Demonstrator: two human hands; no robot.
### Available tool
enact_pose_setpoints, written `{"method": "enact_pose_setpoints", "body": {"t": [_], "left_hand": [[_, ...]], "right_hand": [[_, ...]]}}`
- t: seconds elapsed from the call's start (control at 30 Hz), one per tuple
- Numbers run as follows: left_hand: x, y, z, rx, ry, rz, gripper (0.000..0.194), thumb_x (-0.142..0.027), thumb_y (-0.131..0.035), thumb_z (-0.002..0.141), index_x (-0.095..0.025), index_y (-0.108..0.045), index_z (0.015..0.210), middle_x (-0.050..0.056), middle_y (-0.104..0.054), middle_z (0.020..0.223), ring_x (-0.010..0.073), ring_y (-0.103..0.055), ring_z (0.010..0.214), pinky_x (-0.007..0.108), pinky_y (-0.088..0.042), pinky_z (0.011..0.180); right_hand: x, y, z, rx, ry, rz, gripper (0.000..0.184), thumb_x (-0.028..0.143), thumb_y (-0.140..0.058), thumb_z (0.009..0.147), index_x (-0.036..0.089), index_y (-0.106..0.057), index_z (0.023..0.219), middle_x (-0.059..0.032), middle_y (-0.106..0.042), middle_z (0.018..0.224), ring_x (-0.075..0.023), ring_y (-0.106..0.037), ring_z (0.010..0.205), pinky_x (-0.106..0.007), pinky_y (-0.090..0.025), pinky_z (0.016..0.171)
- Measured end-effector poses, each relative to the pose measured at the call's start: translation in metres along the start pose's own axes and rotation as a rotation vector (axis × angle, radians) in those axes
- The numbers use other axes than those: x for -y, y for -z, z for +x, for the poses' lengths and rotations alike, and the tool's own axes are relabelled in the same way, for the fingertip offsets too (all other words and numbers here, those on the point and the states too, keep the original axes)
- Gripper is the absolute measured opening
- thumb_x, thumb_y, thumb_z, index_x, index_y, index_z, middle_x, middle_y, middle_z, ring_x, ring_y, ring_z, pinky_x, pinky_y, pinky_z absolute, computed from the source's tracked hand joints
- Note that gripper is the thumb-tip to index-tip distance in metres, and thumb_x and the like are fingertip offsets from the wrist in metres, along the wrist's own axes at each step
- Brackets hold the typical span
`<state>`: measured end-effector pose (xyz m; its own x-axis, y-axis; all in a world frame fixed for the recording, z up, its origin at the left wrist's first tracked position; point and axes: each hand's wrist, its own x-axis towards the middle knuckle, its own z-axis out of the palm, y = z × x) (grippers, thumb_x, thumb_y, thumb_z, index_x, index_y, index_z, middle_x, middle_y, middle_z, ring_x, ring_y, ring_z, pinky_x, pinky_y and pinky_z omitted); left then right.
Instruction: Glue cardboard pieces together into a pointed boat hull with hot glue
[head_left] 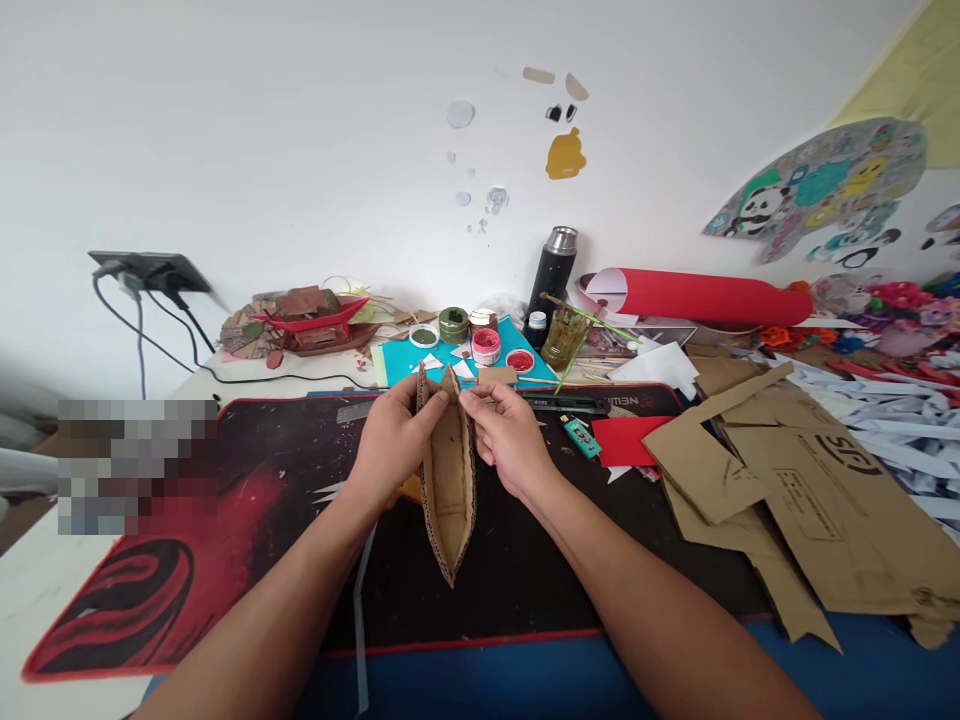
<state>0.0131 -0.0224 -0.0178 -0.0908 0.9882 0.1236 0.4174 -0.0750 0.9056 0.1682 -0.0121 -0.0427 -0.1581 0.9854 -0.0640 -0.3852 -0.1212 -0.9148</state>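
Observation:
Between my two hands, over the black desk mat [285, 590], is a small boat shape made of cardboard [450, 480]. Its pointed end faces me and its hollow inside is turned up. My left hand [401, 430] pinches the far left wall, thumb on the inner side. My right hand [506, 430] has thumb and fingertips closed on the far right wall. The fingers partly cover the far end of the boat. Beyond it, a blue sheet [394, 355] carries an open jar of red paint [486, 346] and a jar of green paint [453, 325].
Cut cardboard pieces [810, 490] pile up on the right beside white paper strips [885, 430]. A red paper piece [630, 440] and a teal lighter [580, 438] lie nearer. At the back stand a black thermos [553, 270], a jar with brushes [564, 338] and a red model boat [319, 320].

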Motion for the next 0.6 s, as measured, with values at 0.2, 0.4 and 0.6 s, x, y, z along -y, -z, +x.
{"method": "enact_pose_setpoints", "body": {"t": [0.2, 0.4, 0.6], "left_hand": [[0.0014, 0.0, 0.0012, -0.003, -0.005, -0.003, 0.032, -0.051, -0.064, 0.09, -0.021, -0.072, 0.093, 0.003, -0.073, 0.088, 0.023, -0.061, 0.082, 0.035, -0.048, 0.077], [0.0026, -0.0007, 0.0017, -0.01, -0.007, 0.012, 0.031, -0.052, -0.065, 0.089, -0.021, -0.072, 0.093, 0.004, -0.074, 0.09, 0.0244, -0.063, 0.084, 0.035, -0.048, 0.077], [0.0039, -0.0011, 0.0024, 0.002, 0.011, 0.003, 0.036, -0.054, -0.064, 0.089, -0.02, -0.072, 0.095, 0.005, -0.073, 0.091, 0.0246, -0.062, 0.085, 0.036, -0.048, 0.078]], "right_hand": [[0.0008, -0.0004, -0.0001, -0.01, -0.001, -0.001, 0.04, 0.052, -0.091, 0.075, 0.023, -0.064, 0.085, 0.0156, -0.036, 0.049, -0.006, -0.028, 0.036, -0.018, -0.024, 0.031], [-0.0003, -0.0009, -0.0002, -0.01, -0.006, 0.001, 0.041, 0.052, -0.09, 0.075, 0.024, -0.063, 0.086, 0.0159, -0.036, 0.048, -0.0061, -0.028, 0.037, -0.017, -0.024, 0.03], [0.0004, -0.0005, 0.0001, -0.013, -0.005, -0.001, 0.041, 0.052, -0.09, 0.074, 0.023, -0.063, 0.085, 0.0157, -0.037, 0.048, -0.0059, -0.028, 0.037, -0.017, -0.024, 0.03]]}}
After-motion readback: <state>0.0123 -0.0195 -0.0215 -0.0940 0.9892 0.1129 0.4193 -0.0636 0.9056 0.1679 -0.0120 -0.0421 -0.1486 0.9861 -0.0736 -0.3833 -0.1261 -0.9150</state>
